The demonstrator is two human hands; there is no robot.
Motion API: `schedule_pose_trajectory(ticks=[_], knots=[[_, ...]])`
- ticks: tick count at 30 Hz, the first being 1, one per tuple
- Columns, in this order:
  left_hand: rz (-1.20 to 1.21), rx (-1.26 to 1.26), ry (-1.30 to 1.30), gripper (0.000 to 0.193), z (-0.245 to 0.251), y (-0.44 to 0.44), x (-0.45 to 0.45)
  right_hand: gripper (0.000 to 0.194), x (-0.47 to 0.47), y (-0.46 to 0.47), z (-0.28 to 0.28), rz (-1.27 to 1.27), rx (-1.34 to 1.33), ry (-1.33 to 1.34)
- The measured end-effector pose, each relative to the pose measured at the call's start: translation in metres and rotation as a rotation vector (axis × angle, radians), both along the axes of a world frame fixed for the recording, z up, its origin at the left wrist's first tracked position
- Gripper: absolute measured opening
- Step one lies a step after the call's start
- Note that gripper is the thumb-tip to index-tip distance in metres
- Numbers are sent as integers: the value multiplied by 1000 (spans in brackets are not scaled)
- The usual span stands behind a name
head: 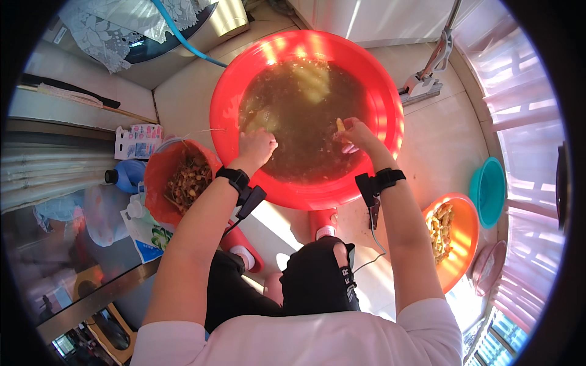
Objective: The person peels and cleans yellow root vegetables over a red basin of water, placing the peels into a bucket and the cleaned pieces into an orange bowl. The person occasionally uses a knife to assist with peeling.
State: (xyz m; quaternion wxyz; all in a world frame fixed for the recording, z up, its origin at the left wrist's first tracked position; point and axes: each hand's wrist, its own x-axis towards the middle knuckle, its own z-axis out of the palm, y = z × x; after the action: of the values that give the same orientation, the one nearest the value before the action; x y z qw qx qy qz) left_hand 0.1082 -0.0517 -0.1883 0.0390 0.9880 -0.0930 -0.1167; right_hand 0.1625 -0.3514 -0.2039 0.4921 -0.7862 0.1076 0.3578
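A large red plastic basin [306, 197] of murky brown water [302, 137] stands before me. My right hand [359, 136] is over the water at its right side, its fingers closed on a small yellowish root-like piece [340, 125]. At the left side my left hand [257, 145] hangs at the water with its fingers curled. Whether it holds anything is hidden by the back of the hand. A pale yellowish patch shows in the water just beyond it. The bottom of the basin cannot be seen through the water.
Left of the basin, a red plastic bag [158, 183] holds brown scraps. An orange basin [464, 238] with yellowish pieces stands at right, near a teal basin [489, 192]. A blue hose [183, 39] reaches the red basin's far rim. A mop [423, 82] stands at the far right.
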Motion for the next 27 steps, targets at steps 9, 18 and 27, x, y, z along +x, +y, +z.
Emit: schedule_pose_trajectory(ticks=[9, 18, 27], knots=[[228, -678, 95, 31, 76, 8, -40, 51, -46, 8, -24, 332, -460, -275], [304, -1183, 7, 27, 104, 35, -85, 36, -127, -38, 14, -505, 408, -267], [409, -1144, -33, 31, 136, 43, -108, 46, -331, -244, 35, -1012, 180, -264]])
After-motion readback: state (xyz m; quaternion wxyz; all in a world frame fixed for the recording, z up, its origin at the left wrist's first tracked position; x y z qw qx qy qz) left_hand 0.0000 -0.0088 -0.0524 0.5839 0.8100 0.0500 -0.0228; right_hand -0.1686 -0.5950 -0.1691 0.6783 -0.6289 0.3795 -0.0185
